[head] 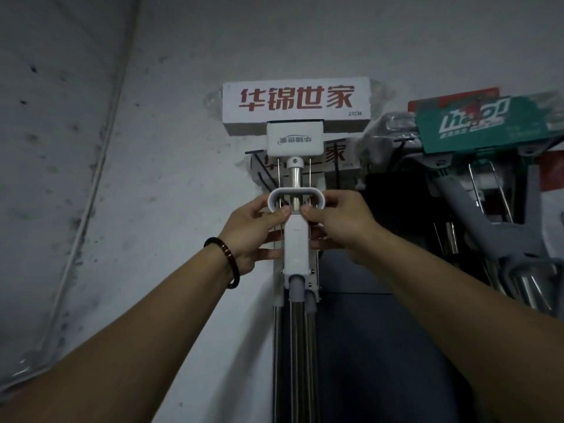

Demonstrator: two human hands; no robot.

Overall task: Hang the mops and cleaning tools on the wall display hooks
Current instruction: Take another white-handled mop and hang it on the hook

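Note:
A white sponge mop (295,239) hangs upside down against the grey wall, its boxed head (296,103) printed with red characters at the top. Its steel pole (296,346) runs down out of view. My left hand (256,232) pinches the left end of the mop's white loop-shaped squeeze handle (295,196). My right hand (341,224) grips the right end of that handle. Behind this mop a second identical mop (335,157) hangs, mostly hidden. Black wire hooks (262,170) jut from the wall behind the heads.
To the right hang more mops with grey frames (476,215) and a teal packaged head (482,123), close to my right forearm. A dark panel (366,346) lies behind the poles. Bare grey wall (152,178) fills the left, meeting another wall at a corner.

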